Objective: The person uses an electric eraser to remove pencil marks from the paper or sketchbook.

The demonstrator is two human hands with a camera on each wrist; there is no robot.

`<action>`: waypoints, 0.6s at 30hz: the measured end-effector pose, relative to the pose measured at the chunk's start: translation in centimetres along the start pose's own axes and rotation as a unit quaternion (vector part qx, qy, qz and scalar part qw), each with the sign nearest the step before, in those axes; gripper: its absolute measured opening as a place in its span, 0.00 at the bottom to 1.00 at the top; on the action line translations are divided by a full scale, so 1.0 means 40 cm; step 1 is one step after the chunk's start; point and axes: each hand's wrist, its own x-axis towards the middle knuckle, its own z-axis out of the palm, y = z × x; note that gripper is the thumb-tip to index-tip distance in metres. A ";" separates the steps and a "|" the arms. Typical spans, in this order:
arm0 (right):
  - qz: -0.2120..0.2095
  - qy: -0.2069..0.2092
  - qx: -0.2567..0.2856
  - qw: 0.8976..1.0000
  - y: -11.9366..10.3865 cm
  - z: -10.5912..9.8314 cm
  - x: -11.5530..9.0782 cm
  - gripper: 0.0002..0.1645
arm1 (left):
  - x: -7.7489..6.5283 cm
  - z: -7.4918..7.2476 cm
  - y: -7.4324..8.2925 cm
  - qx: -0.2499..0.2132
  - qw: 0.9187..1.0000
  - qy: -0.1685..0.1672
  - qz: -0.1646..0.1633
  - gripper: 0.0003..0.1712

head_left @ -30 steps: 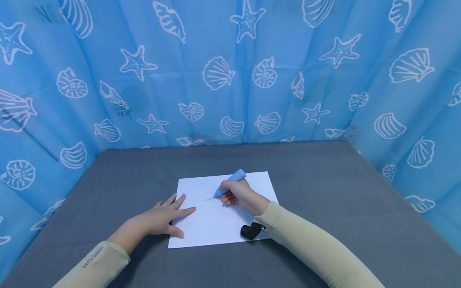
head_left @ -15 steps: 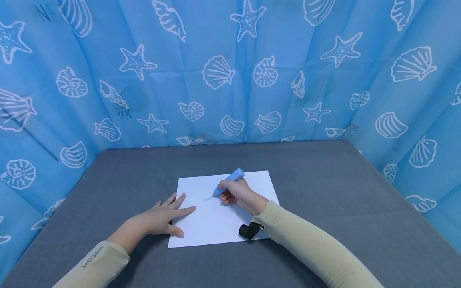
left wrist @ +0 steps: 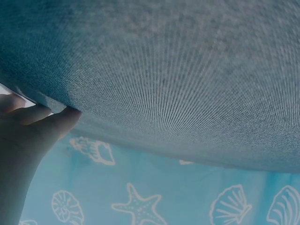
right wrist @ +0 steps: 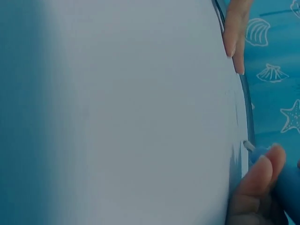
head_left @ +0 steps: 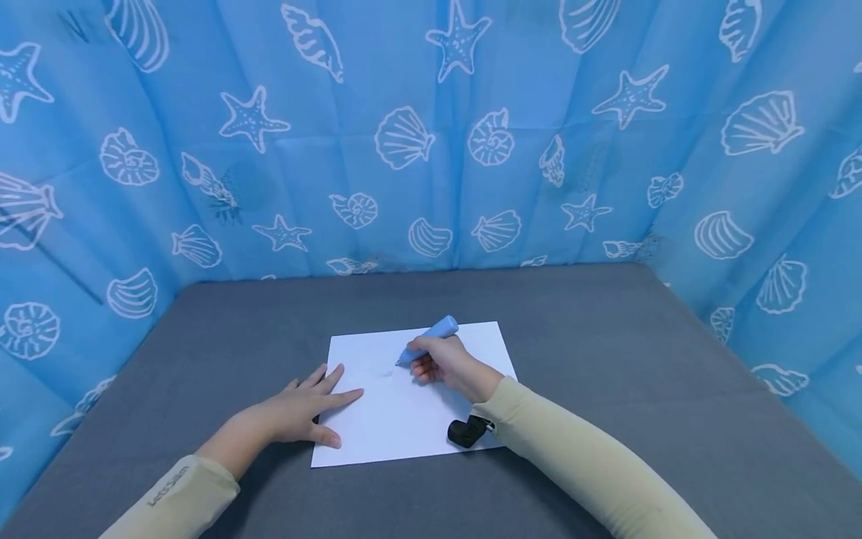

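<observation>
A sheet of white paper (head_left: 404, 419) lies on the grey cloth. My right hand (head_left: 451, 365) pinches a thick blue pen-like tool (head_left: 441, 329) between thumb and fingers, its rear end leaning up and to the right. Its narrow pale tip (right wrist: 248, 145) shows in the right wrist view; whether it touches the paper is hard to tell. Just left of that tip is a faint grey mark (head_left: 386, 373). My left hand (head_left: 299, 412) rests with fingers spread over the paper's left edge. Only part of this hand appears in the left wrist view.
A grey cloth (head_left: 606, 359) covers the table around the paper. Blue curtains (head_left: 431, 187) with white shells and starfish stand behind and at both sides. A black device (head_left: 467, 433) on the right sleeve hangs over the paper's lower right.
The right hand with the blue tool has shifted slightly, its tip now a little up and left. The faint mark shows more clearly beside the tip. My left hand stays in place.
</observation>
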 end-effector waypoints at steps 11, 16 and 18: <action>-0.021 0.016 0.002 1.000 0.006 0.013 0.004 0.07 | 0.004 0.003 -0.007 -0.001 1.000 -0.004 -0.004 0.47; -0.014 0.014 -0.006 1.000 0.004 0.015 0.004 0.07 | 0.006 0.004 -0.011 -0.002 1.000 -0.004 -0.003 0.47; -0.004 0.006 -0.020 1.000 0.002 0.016 0.004 0.08 | 0.005 0.004 -0.012 -0.004 1.000 -0.003 -0.001 0.47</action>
